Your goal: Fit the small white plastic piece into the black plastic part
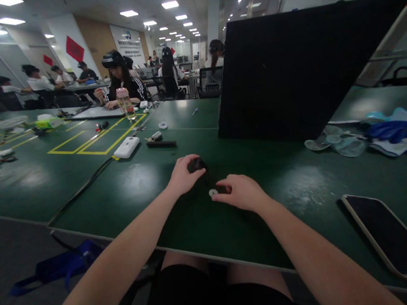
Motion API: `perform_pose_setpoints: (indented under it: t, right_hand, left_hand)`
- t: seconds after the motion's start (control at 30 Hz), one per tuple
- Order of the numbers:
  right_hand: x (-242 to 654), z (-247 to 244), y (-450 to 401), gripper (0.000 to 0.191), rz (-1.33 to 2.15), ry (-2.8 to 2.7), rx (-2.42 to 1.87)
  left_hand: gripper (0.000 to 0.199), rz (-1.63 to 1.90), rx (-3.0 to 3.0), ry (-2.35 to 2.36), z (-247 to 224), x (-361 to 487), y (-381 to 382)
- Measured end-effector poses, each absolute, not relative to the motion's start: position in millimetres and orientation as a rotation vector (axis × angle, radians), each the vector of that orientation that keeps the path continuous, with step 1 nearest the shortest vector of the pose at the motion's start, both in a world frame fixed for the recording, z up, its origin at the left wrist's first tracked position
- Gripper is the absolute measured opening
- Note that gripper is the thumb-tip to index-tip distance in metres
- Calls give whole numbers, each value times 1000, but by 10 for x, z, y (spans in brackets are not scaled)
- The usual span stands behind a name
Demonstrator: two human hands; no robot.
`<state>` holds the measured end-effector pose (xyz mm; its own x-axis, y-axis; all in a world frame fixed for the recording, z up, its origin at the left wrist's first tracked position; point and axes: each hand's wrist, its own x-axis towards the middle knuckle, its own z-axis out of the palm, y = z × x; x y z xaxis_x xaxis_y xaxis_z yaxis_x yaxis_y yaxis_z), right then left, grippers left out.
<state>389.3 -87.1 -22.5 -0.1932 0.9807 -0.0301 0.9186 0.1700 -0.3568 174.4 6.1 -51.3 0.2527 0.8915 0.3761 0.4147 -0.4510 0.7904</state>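
Observation:
My left hand [186, 174] curls its thumb and fingers around a small black object [197, 164], whose kind I cannot make out. To its right and a little closer to me, my right hand [241, 192] has thumb and forefinger at the edges of a small white disc [213, 192] with a dark centre, like a washer. The disc appears pinched between those fingertips. Both hands are just above the green table [195, 221], apart from each other.
A large black panel [291, 71] stands at right. A phone [398, 240] lies near right; gloves [401, 134] and clear plastic pieces lie beyond. Ahead are a white power strip [127, 147], a black bar [161, 144] and a bottle [125, 105]. A person [121, 83] sits opposite.

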Motion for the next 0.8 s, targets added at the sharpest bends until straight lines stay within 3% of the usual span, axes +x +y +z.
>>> perform_pose_setpoints:
  t: [0.13,0.33,0.53,0.8]
  right_hand:
    - [3881,-221,-906,41,471,-2323,-1717]
    - [3924,-229,-896,43,500,-2173,-1806]
    - [3954,-232,-912,27,552,-1954,-1796]
    - [3868,-240,-922,22,293,-2068,-1546]
  left_hand:
    - [48,988,2317,1169,-381,1777,-112]
    - [49,847,2399,1212,-386,1743,-161]
    - [49,747,2413,1082,-404,1750,-192]
    - [50,711,2395,803,-393,1767,-237]
